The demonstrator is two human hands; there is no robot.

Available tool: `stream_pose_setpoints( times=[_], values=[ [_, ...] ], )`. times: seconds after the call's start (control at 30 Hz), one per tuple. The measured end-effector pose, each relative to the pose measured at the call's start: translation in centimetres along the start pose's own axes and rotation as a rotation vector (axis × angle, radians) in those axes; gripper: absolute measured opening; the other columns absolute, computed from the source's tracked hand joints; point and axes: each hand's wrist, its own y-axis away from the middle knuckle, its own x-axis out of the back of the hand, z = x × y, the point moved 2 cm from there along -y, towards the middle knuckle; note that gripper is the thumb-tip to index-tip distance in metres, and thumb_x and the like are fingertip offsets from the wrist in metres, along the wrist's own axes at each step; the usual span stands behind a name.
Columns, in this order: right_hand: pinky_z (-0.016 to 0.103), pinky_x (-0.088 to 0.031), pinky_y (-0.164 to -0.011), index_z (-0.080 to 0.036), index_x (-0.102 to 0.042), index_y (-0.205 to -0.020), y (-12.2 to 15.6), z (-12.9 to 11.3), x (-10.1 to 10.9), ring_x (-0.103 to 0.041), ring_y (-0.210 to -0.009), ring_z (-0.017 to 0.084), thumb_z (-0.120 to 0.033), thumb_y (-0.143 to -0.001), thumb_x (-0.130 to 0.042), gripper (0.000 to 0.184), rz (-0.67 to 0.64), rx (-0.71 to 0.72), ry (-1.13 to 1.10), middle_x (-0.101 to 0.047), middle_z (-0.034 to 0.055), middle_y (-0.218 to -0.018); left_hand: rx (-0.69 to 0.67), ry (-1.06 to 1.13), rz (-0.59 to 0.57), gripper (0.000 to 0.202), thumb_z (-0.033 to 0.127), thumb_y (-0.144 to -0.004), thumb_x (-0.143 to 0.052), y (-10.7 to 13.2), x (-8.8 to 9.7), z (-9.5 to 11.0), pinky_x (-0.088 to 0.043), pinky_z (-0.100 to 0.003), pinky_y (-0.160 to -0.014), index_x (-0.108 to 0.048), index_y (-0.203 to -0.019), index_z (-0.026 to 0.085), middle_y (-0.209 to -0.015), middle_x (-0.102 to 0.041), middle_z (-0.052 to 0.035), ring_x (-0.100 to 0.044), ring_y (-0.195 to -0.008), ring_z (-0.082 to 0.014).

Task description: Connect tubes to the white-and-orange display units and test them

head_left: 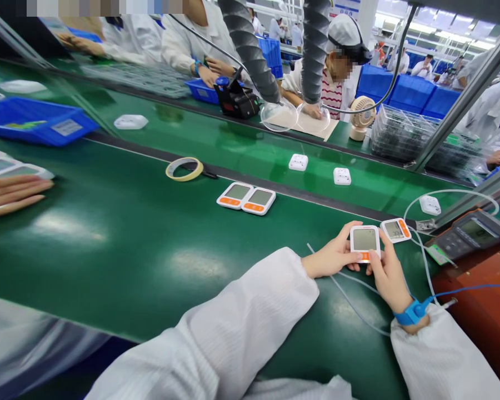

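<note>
Between my two hands I hold a small white device with a grey screen and orange buttons, which looks like a blood pressure monitor. My left hand grips its left side, thumb by the orange strip. My right hand, with a blue wrist strap, holds the right side, its thumb at the lower front. Just beyond my right fingers lies a similar monitor with figures on its screen. Thin pale tubing runs on the table under my hands. Two more such monitors lie side by side to the left.
A handheld meter rests at right near an orange-brown box. A tape roll and a blue tray are to the left, near another person's hand. White units sit on the green belt beyond a dark rail.
</note>
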Motion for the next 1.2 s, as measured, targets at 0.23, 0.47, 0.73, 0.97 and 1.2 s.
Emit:
stream_pose_setpoints(
  times=[0.23, 0.47, 0.73, 0.97, 1.2],
  values=[
    [0.026, -0.05, -0.055, -0.016, -0.031, -0.15, 0.04, -0.1, 0.01, -0.06, -0.057, 0.016, -0.042, -0.099, -0.045, 0.06, -0.006, 0.009, -0.001, -0.061, -0.0008, -0.069, -0.006, -0.002, -0.004, 0.086, 0.039, -0.08, -0.075, -0.02, -0.07, 0.07, -0.049, -0.027, -0.065, -0.021, -0.147, 0.03, -0.088, -0.062, -0.0015, -0.063, -0.068, -0.0125],
    [0.026, -0.05, -0.055, -0.016, -0.031, -0.15, -0.01, 0.0, -0.04, -0.059, -0.055, 0.016, -0.042, -0.098, -0.045, 0.059, -0.004, 0.013, -0.013, -0.059, -0.0025, -0.065, -0.005, 0.004, -0.002, 0.089, 0.042, -0.079, -0.076, -0.03, -0.04, 0.04, -0.049, -0.028, -0.065, -0.021, -0.147, 0.029, -0.086, -0.062, -0.0016, -0.063, -0.067, -0.013],
    [0.026, -0.05, -0.055, -0.016, -0.032, -0.15, -0.06, 0.0, 0.01, -0.06, -0.056, 0.017, -0.042, -0.098, -0.044, 0.059, -0.011, 0.013, 0.009, -0.061, -0.0019, -0.066, 0.005, -0.01, 0.004, 0.089, 0.042, -0.079, -0.076, 0.07, -0.14, 0.32, -0.049, -0.029, -0.066, -0.021, -0.147, 0.028, -0.086, -0.063, -0.0014, -0.062, -0.066, -0.0128],
    [0.026, -0.05, -0.053, -0.014, -0.033, -0.15, -0.03, -0.08, -0.01, -0.061, -0.056, 0.017, -0.041, -0.098, -0.044, 0.06, -0.005, 0.01, 0.022, -0.061, -0.0019, -0.065, -0.006, -0.013, -0.002, 0.09, 0.043, -0.078, -0.076, 0.0, -0.06, 0.08, -0.049, -0.028, -0.066, -0.019, -0.147, 0.028, -0.088, -0.063, -0.0023, -0.062, -0.068, -0.0137],
    [0.027, -0.053, -0.059, -0.014, -0.031, -0.15, -0.04, -0.26, 0.05, -0.063, -0.059, 0.018, -0.042, -0.099, -0.043, 0.06, -0.028, 0.02, 0.02, -0.064, -0.0007, -0.069, -0.02, 0.003, -0.004, 0.09, 0.041, -0.08, -0.075, 0.16, -0.25, 0.14, -0.05, -0.029, -0.068, -0.017, -0.148, 0.028, -0.094, -0.065, -0.0048, -0.067, -0.074, -0.0169]
  ],
)
